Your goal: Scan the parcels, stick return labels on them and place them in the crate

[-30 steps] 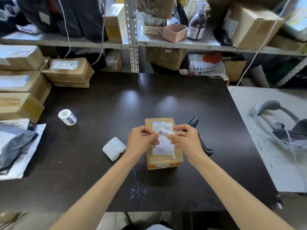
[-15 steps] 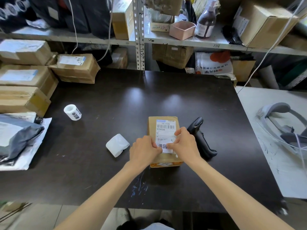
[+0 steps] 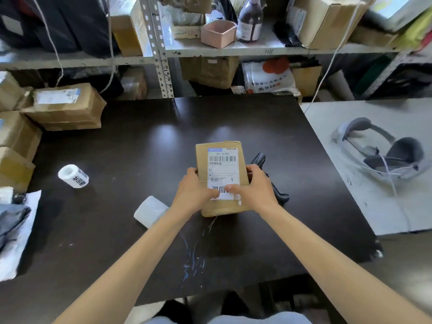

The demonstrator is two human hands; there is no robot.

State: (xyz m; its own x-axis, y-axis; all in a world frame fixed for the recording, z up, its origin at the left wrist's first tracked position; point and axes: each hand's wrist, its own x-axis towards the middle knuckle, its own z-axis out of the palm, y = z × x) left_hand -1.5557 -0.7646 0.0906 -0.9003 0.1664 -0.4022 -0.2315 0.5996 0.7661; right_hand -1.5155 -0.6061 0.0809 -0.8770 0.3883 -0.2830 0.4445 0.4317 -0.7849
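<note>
Two hands gripped one parcel (image 3: 224, 206) mid-table (image 3: 140, 141): left hand (image 3: 194, 195) and right hand (image 3: 257, 190) curled round its sides, thumbs pressing its return label (image 3: 222, 190); one scanner (image 3: 258, 159) lay just beside; one printed roll (image 3: 73, 176) and one white roll (image 3: 150, 211) lay left.

From here the picture comes through fairly bright and even, lit from overhead: two soft patches of glare sit on the dark surface (image 3: 140, 148) just behind the parcel (image 3: 222, 206). A faint shadow lies on my side of the parcel. The barcode (image 3: 222, 158) on it reads sharp, but the boxes (image 3: 65, 106) far to its left are smeared. The shelf (image 3: 233, 51) behind it bows towards the frame edges. The far upper right corner is washed out.
</note>
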